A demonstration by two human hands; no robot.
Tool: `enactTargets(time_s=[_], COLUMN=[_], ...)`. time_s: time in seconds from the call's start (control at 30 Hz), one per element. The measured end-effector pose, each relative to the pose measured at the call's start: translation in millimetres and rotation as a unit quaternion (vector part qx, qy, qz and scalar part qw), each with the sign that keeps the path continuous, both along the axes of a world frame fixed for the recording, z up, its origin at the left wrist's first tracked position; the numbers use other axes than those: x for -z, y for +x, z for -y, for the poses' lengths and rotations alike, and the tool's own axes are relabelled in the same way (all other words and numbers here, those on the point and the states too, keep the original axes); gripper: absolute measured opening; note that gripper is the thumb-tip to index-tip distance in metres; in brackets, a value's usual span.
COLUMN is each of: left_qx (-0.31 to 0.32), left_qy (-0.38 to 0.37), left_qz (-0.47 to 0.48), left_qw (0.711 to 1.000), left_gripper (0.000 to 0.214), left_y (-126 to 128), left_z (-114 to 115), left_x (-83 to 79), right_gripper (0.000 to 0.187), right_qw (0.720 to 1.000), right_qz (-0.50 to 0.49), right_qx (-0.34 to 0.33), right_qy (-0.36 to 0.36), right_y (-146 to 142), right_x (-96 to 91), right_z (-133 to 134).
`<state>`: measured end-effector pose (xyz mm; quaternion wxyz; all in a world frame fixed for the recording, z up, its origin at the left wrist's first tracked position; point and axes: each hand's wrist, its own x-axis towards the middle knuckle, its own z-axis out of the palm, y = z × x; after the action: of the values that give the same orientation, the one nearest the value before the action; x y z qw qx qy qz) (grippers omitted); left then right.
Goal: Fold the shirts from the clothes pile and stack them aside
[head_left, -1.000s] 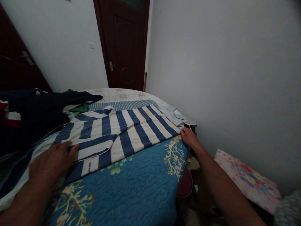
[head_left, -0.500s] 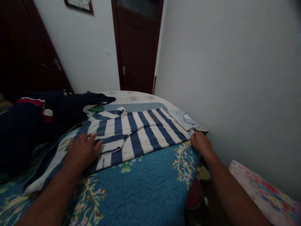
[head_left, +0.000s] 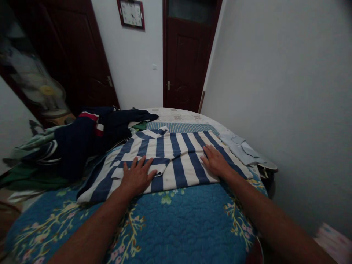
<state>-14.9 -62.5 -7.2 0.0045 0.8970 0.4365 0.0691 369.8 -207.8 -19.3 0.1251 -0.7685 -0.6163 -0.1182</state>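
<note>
A blue-and-white striped shirt [head_left: 180, 172] lies spread across a blue quilted cover with a floral pattern [head_left: 176, 223]. One sleeve is folded in over its body. My left hand [head_left: 138, 175] rests on that folded sleeve, fingers spread. Farther right, my right hand [head_left: 216, 160] lies flat on the striped body of the shirt, fingers stretched out. Neither hand grips the cloth.
A heap of dark navy clothes [head_left: 90, 135] with green pieces lies at the left. A folded light grey garment [head_left: 240, 148] sits at the right edge, near the wall. Behind are a patterned white cloth [head_left: 176, 114] and a dark red door [head_left: 189, 62].
My right hand has let go of the shirt's right end and moved left onto its body. My left hand still lies on the sleeve. The view has turned left.
</note>
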Motion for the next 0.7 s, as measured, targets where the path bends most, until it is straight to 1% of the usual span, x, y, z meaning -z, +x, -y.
enactTargets(time_s=[0.07,0.17,0.23,0.3,0.4,0.53,0.7], left_qx=[-0.011,-0.024,-0.040,-0.061,-0.093,-0.140,-0.177], left_qy=[-0.009,-0.014,-0.019,-0.026,-0.019,-0.005,-0.012], left_qz=[0.006,0.012,0.010,0.000,-0.015,-0.031,-0.061], left_qw=[1.000,1.000,0.999,0.998,0.995,0.990,0.982], left_gripper=[0.070,0.072,0.077,0.080,0.078,0.077,0.080], left_y=[0,0,-1,-1,-2,-4,-4], left_z=[3,5,4,3,0,-1,-4], left_x=[-1.8,-2.7,-2.4,-2.1,-2.6,-4.8,-7.7], right_gripper=[0.060,0.058,0.059,0.062,0.065,0.066,0.059], right_qw=[1.000,0.996,0.992,0.989,0.984,0.982,0.984], right_qz=[-0.004,-0.024,-0.029,-0.026,-0.027,-0.030,-0.014], right_qx=[0.015,0.066,0.103,0.129,0.154,0.172,0.172], right_qy=[-0.023,-0.060,-0.068,-0.071,-0.081,-0.076,-0.049], right_y=[17,47,64,76,83,83,81], right_x=[6.8,18.3,24.1,27.3,27.4,24.9,25.2], right_z=[-11,-21,-25,-28,-35,-39,-36])
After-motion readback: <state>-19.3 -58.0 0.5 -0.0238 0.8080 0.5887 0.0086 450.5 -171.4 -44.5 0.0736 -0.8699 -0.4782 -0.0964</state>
